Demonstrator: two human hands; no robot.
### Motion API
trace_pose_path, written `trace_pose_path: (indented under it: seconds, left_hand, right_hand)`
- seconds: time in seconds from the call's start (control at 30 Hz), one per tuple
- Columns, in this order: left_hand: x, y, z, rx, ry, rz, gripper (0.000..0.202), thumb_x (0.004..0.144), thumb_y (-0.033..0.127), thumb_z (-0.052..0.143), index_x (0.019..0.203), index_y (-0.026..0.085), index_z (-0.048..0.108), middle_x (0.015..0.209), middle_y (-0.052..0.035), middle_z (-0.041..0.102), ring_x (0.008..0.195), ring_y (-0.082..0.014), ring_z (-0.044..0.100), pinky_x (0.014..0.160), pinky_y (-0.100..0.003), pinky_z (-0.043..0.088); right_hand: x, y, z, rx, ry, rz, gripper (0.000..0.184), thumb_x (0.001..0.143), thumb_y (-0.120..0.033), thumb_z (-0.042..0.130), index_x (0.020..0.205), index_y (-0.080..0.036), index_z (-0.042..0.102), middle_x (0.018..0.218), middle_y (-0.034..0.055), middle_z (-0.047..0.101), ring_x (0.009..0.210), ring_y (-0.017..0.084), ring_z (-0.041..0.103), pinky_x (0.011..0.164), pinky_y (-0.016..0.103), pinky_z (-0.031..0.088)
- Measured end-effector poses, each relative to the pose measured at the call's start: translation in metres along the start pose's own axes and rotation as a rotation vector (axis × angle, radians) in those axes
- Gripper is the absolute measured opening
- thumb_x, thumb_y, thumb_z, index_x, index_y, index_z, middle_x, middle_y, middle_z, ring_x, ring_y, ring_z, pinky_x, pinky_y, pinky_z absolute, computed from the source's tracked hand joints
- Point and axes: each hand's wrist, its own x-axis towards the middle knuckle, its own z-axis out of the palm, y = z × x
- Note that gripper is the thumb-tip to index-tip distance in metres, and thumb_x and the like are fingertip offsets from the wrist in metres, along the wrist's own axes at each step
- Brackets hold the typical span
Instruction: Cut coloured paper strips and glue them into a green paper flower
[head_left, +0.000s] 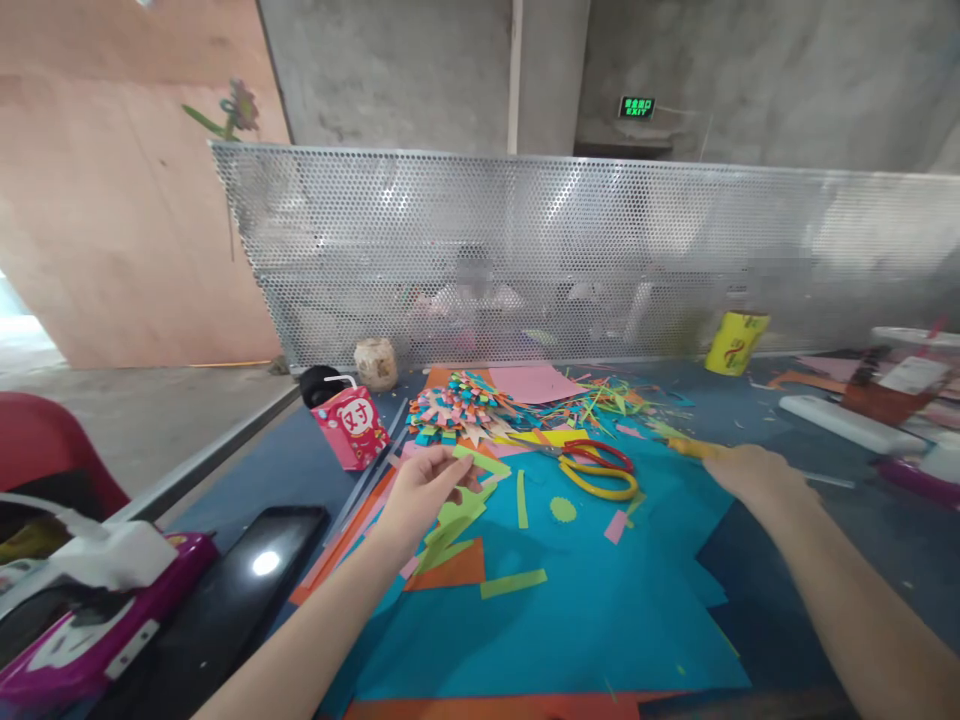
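My left hand [421, 492] pinches a light green paper strip [480, 461] above the blue paper sheet [585, 600]. My right hand [754, 474] is closed around a yellow stick-like object [694, 448], which I cannot name for sure. Between the hands lie scissors [596, 470] with red and yellow handles. More green strips [514, 583] and a small green scalloped circle [562, 509] rest on the blue sheet. A pile of folded coloured paper pieces [457, 408] sits just beyond my left hand.
A pink drink carton [351, 426] with a straw stands at left, a black phone [232, 585] and a purple-white device [97, 600] nearer me. A yellow cup [736, 342] and perforated metal screen [570, 250] stand at the back. Clutter fills the right edge.
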Motion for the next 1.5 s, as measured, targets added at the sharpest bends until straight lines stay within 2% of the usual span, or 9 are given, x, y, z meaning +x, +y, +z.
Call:
trace_pose_path:
  seconds: [0.1,0.17,0.23,0.33,0.5,0.63,0.9,1.23,1.5]
  left_hand:
    - [0.001,-0.003,0.000,0.018,-0.026,0.010,0.024,0.064,0.037,0.063,0.068,0.013,0.058,0.067,-0.0048,0.066,0.058,-0.0119,0.058,0.049,-0.020,0.039]
    - [0.002,-0.005,-0.001,0.040,-0.025,0.011,0.024,0.065,0.037,0.061,0.068,0.013,0.058,0.067,-0.0049,0.066,0.058,-0.0116,0.058,0.050,-0.020,0.039]
    - [0.004,-0.006,-0.002,0.063,-0.018,0.020,0.023,0.067,0.036,0.060,0.069,0.013,0.059,0.067,-0.0050,0.066,0.058,-0.0114,0.057,0.050,-0.020,0.039]
    - [0.006,-0.008,-0.005,0.098,-0.007,0.030,0.023,0.067,0.036,0.059,0.068,0.013,0.058,0.064,-0.0044,0.064,0.057,-0.0114,0.057,0.049,-0.020,0.038]
    - [0.007,-0.009,-0.006,0.138,-0.009,0.051,0.023,0.069,0.037,0.056,0.068,0.014,0.056,0.066,-0.0044,0.064,0.057,-0.0117,0.057,0.048,-0.020,0.037]
    - [0.006,-0.010,-0.004,0.159,-0.019,0.066,0.022,0.070,0.036,0.054,0.069,0.014,0.057,0.064,-0.0036,0.063,0.057,-0.0112,0.055,0.048,-0.020,0.038]
    - [0.007,-0.011,-0.006,0.216,-0.006,0.117,0.021,0.071,0.034,0.054,0.073,0.014,0.058,0.065,-0.0031,0.063,0.057,-0.0118,0.055,0.048,-0.020,0.039]
    - [0.004,-0.012,0.000,0.112,-0.020,0.111,0.018,0.068,0.033,0.059,0.070,0.016,0.053,0.060,-0.0030,0.065,0.056,-0.0145,0.060,0.045,-0.021,0.040]
    - [-0.002,-0.002,0.005,-0.054,-0.025,0.132,0.022,0.073,0.035,0.056,0.071,0.017,0.044,0.062,-0.0025,0.064,0.061,-0.0142,0.061,0.050,-0.022,0.042]
  right_hand:
    - [-0.020,-0.032,-0.005,-0.165,0.024,0.017,0.027,0.070,-0.029,0.055,0.086,-0.008,0.059,0.093,0.0331,0.051,0.092,0.050,0.047,0.064,0.065,0.031]
    - [-0.037,-0.061,-0.005,-0.129,-0.102,-0.245,0.028,0.069,-0.027,0.059,0.095,-0.018,0.058,0.101,0.0181,0.057,0.097,0.036,0.052,0.077,0.052,0.038]
    - [-0.054,-0.087,0.000,0.003,-0.406,-0.683,0.030,0.074,-0.030,0.055,0.103,-0.022,0.056,0.107,0.0109,0.059,0.103,0.028,0.051,0.087,0.045,0.036]
    - [-0.073,-0.110,0.009,0.049,-0.604,-0.844,0.033,0.078,-0.033,0.050,0.110,-0.023,0.053,0.115,0.0083,0.056,0.112,0.027,0.044,0.093,0.046,0.030]
    - [-0.081,-0.111,0.011,0.049,-0.676,-0.767,0.038,0.078,-0.026,0.051,0.116,-0.022,0.050,0.116,0.0078,0.057,0.113,0.028,0.043,0.094,0.047,0.028]
    - [-0.081,-0.111,0.004,0.193,-0.733,-0.726,0.041,0.074,-0.018,0.052,0.115,-0.021,0.048,0.114,0.0077,0.055,0.106,0.022,0.049,0.090,0.036,0.035]
    - [-0.075,-0.123,0.003,0.415,-0.850,-0.553,0.030,0.072,-0.012,0.048,0.101,-0.019,0.052,0.081,0.0018,0.058,0.071,0.014,0.058,0.067,0.028,0.047]
    - [-0.034,-0.135,-0.009,0.691,-0.602,-0.459,0.028,0.067,-0.018,0.054,0.094,-0.021,0.054,0.088,0.0045,0.059,0.079,0.016,0.059,0.071,0.031,0.050]
    - [-0.037,-0.145,-0.006,1.026,-0.907,-0.195,0.030,0.065,-0.025,0.063,0.093,-0.019,0.053,0.080,-0.0008,0.054,0.065,0.009,0.056,0.056,0.022,0.049]
